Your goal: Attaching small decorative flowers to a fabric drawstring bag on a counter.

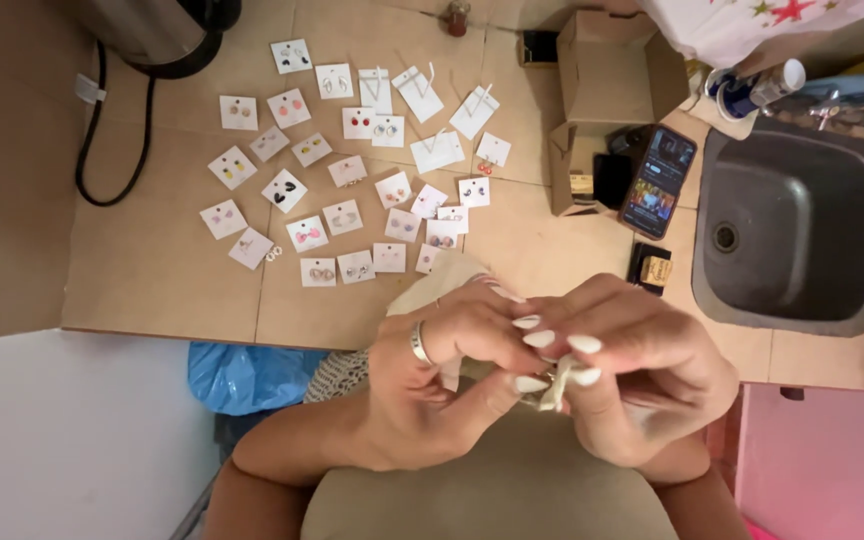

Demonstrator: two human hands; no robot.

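Observation:
My left hand (442,375), with a silver ring on one finger, and my right hand (642,375) meet close in front of me, fingertips pinched together on a small pale item (555,388) that looks like a little earring piece or its packet. Both hands hover over my lap, in front of the tiled counter (152,260). Behind them, several small white cards with earrings (342,170) lie spread across the counter. One larger beige card or pouch (442,285) shows just behind my left hand, partly hidden.
A phone (659,180) with a lit screen leans by an open cardboard box (607,75). A metal sink (787,230) sits at the right. A kettle with black cord (157,35) stands at the back left. A blue bag (247,375) lies below the counter edge.

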